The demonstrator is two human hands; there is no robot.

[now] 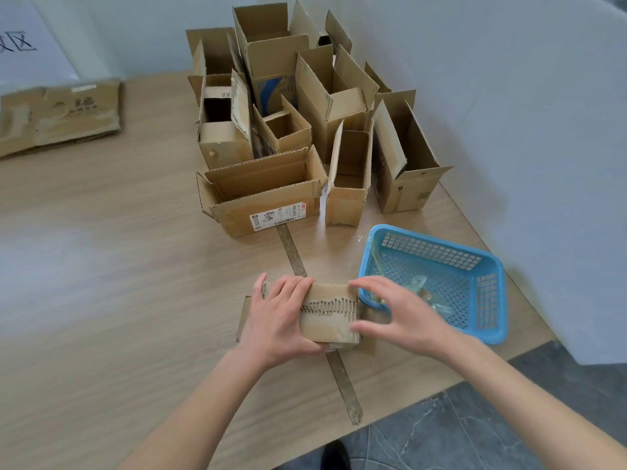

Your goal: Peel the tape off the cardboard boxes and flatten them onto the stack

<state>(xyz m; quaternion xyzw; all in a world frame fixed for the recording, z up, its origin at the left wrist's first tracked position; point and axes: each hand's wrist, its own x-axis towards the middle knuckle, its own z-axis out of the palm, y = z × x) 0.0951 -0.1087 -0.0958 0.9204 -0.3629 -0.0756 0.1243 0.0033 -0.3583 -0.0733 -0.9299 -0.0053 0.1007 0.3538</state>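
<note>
"Which one is being worked on?"

"The small box (329, 312), near the table's front edge, just beside the blue basket (488, 300). The left hand (276, 320) is wrapped over its left end, fingers curled across the top, thumb underneath. The right hand (403, 313) is at the right end, fingers spread and bent, forefinger and thumb closing on that edge. I can't tell whether it has any tape yet."

"How should it go?"

"I'd say pin the box hard with the left, find a loose tape end, and pull low and slow along the seam so it lifts whole instead of tearing the board. Then drop it in the basket, where crumpled clear tape (419, 286) already lies."

"And the rest?"

"A pale wood-grain table (118, 249) with a worn brown strip (293, 256) running under the box. Open boxes (305, 123) are crowded at the far side against a white wall (526, 96). The flattened stack (61, 113) sits well apart, far left. Dark stone floor (475, 432) below."
</note>
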